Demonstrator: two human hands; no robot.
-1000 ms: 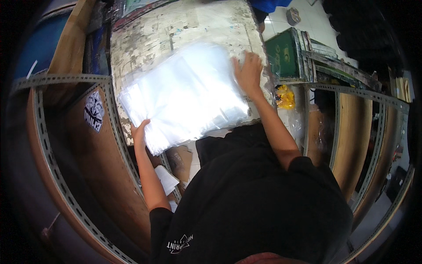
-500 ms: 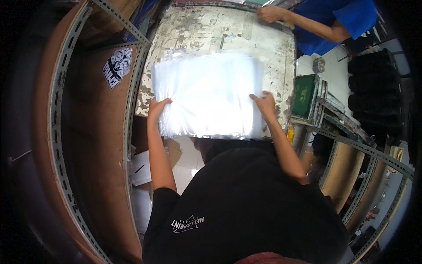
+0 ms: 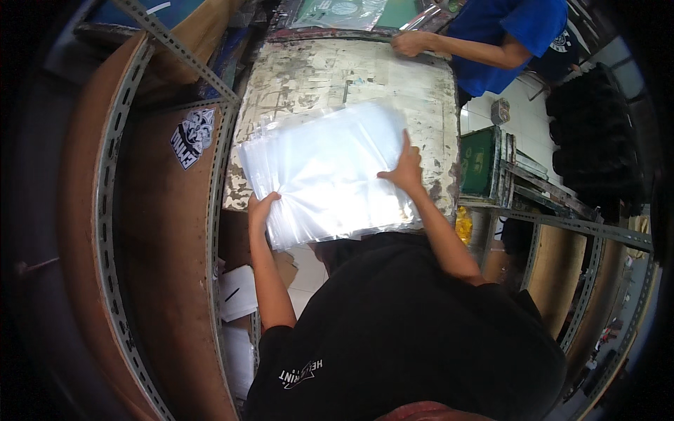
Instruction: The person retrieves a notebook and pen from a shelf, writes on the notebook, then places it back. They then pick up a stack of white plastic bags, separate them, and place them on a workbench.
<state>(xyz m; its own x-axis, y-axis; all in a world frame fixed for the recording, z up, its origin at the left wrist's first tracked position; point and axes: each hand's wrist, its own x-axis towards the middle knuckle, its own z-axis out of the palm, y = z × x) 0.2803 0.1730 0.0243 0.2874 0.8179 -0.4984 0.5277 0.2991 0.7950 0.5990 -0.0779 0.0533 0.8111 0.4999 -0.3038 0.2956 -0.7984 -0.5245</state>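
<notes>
A thick stack of clear plastic sleeves [image 3: 330, 168] lies on the near part of a paint-worn table, turned at a slant. Its near left corner hangs past the table edge. At its left edge, my left hand [image 3: 261, 210] is closed, with the thumb pressing on top and the fingers hidden below; creases fan out from the thumb. On the right side, my right hand [image 3: 407, 168] is spread against the edge. Its thumb lies over the top sheet and a finger points away along the side.
The pale, stained table [image 3: 295, 77] stretches ahead. At its far right corner rests another person's hand [image 3: 411, 43], below a blue sleeve. A metal-framed shelf [image 3: 151, 231] stands close on my left. Green-faced frames [image 3: 477, 163] lean at the right, above another shelf rack [image 3: 554, 274].
The stack has turned, its left side coming nearer to me and its right side staying farther off. My right hand has spread its fingers. The whole view has shifted slightly.
</notes>
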